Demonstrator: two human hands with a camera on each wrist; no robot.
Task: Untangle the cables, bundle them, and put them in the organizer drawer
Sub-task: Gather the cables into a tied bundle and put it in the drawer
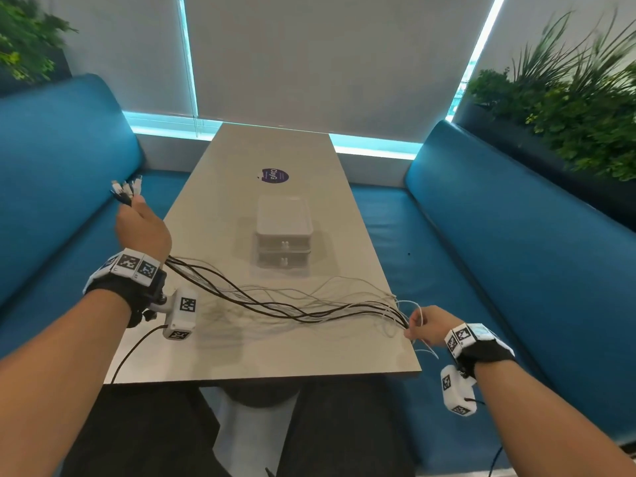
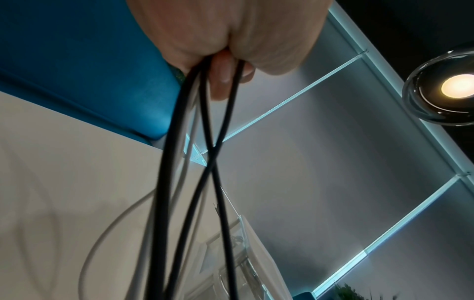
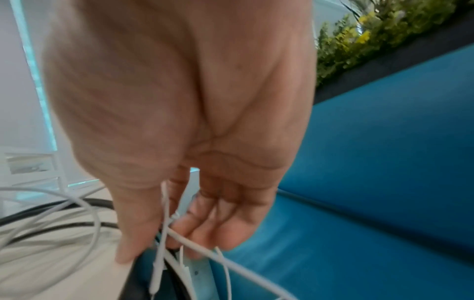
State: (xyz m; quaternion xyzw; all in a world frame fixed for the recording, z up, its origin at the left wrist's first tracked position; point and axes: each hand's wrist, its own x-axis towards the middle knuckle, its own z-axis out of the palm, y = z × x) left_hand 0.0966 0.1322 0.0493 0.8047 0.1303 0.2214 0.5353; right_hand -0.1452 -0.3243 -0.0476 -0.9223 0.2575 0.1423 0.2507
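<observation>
Several black and white cables (image 1: 292,306) stretch across the near part of the table between my two hands. My left hand (image 1: 141,225) is raised over the table's left edge and grips one end of the bunch, with the plugs (image 1: 125,189) sticking out above the fist. In the left wrist view black cables (image 2: 205,125) hang down from the closed left hand (image 2: 228,40). My right hand (image 1: 425,325) at the table's right edge pinches the other end; white cables (image 3: 177,237) run through its fingers (image 3: 205,223). The white two-drawer organizer (image 1: 284,235) stands mid-table, both drawers closed.
The grey table (image 1: 275,359) is long and narrow, with blue benches (image 1: 499,242) on both sides. A purple sticker (image 1: 273,176) lies beyond the organizer. Plants (image 1: 568,108) stand behind the benches. A wrist camera lead (image 1: 134,352) trails over the near left corner.
</observation>
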